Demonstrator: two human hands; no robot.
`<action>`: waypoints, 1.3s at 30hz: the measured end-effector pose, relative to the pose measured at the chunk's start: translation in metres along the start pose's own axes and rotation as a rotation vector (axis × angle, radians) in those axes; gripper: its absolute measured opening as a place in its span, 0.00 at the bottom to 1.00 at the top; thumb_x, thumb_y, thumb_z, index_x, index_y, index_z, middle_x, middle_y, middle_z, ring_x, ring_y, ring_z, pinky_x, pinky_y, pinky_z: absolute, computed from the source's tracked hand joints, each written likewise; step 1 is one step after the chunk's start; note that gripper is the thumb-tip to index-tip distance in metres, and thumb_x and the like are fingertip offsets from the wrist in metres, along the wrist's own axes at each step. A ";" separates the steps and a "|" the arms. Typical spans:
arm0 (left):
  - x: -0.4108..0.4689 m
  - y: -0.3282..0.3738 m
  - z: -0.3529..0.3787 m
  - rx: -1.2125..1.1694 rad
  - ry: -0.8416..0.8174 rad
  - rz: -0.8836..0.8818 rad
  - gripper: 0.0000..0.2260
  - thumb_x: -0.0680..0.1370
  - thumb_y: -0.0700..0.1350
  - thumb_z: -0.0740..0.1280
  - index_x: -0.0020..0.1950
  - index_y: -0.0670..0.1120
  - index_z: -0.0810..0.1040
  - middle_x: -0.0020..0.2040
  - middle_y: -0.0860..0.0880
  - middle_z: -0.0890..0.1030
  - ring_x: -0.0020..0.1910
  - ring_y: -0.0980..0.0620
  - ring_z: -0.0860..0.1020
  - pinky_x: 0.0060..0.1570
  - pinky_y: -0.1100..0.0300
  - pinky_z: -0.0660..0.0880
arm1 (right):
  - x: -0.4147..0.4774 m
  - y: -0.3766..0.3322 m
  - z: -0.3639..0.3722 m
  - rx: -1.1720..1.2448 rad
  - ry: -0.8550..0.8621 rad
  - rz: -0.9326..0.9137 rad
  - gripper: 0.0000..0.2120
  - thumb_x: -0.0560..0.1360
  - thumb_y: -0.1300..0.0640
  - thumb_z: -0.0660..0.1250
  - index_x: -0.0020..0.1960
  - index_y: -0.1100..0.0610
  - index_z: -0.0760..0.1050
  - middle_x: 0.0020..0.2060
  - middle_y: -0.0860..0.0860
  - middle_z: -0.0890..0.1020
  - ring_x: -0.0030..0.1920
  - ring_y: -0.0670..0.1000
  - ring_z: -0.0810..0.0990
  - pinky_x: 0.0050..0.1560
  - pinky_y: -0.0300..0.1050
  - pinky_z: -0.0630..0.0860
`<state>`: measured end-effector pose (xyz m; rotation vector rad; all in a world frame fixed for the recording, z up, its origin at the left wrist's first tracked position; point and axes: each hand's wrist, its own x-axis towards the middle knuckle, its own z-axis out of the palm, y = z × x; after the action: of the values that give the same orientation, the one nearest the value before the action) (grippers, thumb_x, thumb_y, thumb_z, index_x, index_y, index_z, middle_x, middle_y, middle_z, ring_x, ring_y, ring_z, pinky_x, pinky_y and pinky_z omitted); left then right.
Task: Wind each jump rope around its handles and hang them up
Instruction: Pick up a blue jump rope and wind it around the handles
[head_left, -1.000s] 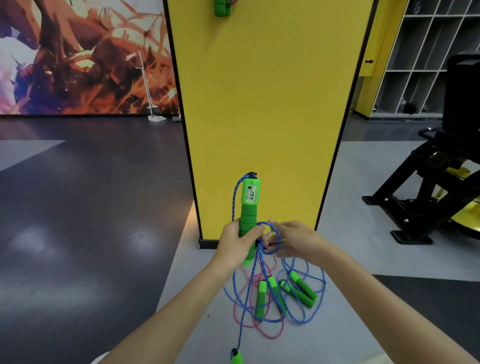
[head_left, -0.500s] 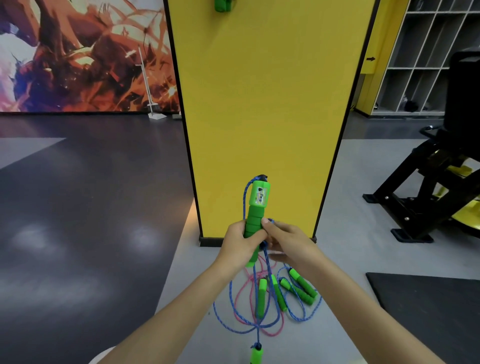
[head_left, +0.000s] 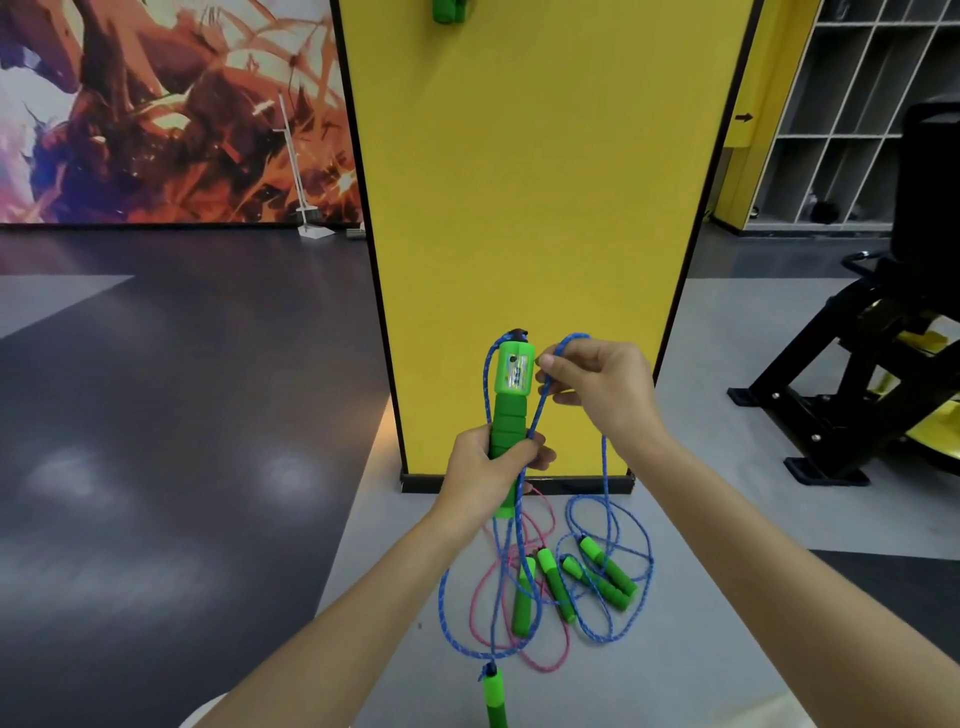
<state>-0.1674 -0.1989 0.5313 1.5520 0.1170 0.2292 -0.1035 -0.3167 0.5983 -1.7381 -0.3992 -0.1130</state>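
My left hand (head_left: 493, 470) grips a green jump-rope handle (head_left: 511, 402) upright; its top carries a counter box. My right hand (head_left: 592, 387) pinches the blue rope (head_left: 566, 343) of that handle in a loop beside the counter box. The rope's second green handle (head_left: 494, 696) dangles low near the bottom edge. On the grey floor below lie several green handles (head_left: 605, 571) tangled with blue rope (head_left: 631, 618) and pink rope (head_left: 475, 613). A wound green rope bundle (head_left: 449, 9) hangs at the top of the yellow pillar (head_left: 530, 208).
The yellow pillar stands directly ahead with a black base strip (head_left: 519, 484). A black and yellow gym machine (head_left: 872, 374) sits to the right. White cubby shelves (head_left: 852, 104) stand at back right. A dark mat (head_left: 893, 587) lies at lower right, and a mural wall (head_left: 156, 104) at left.
My right hand has lifted from beside my left hand up to the counter box, drawing a loop of blue rope upward. The dangling handle has risen slightly.
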 end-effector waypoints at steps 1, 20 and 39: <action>0.000 0.003 0.000 0.000 -0.004 -0.005 0.05 0.78 0.36 0.65 0.45 0.43 0.79 0.38 0.48 0.84 0.38 0.57 0.83 0.34 0.64 0.77 | 0.002 -0.003 -0.002 -0.007 0.010 -0.021 0.04 0.74 0.62 0.69 0.41 0.60 0.81 0.33 0.54 0.82 0.32 0.47 0.80 0.36 0.39 0.80; -0.017 -0.065 -0.022 0.146 0.034 -0.176 0.08 0.69 0.47 0.74 0.42 0.44 0.82 0.39 0.45 0.78 0.40 0.51 0.72 0.42 0.56 0.67 | 0.040 -0.067 -0.054 0.136 0.095 -0.118 0.05 0.76 0.60 0.67 0.47 0.63 0.79 0.37 0.55 0.81 0.36 0.52 0.82 0.39 0.40 0.80; -0.007 -0.020 0.012 -0.120 0.004 0.018 0.08 0.76 0.38 0.69 0.47 0.51 0.82 0.46 0.50 0.82 0.46 0.52 0.78 0.53 0.53 0.75 | 0.026 -0.035 -0.024 0.287 -0.050 0.091 0.04 0.77 0.60 0.66 0.46 0.62 0.77 0.37 0.54 0.81 0.40 0.52 0.82 0.39 0.40 0.81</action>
<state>-0.1696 -0.2122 0.5111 1.4335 0.0909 0.2488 -0.0875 -0.3296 0.6433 -1.4747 -0.3537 0.0517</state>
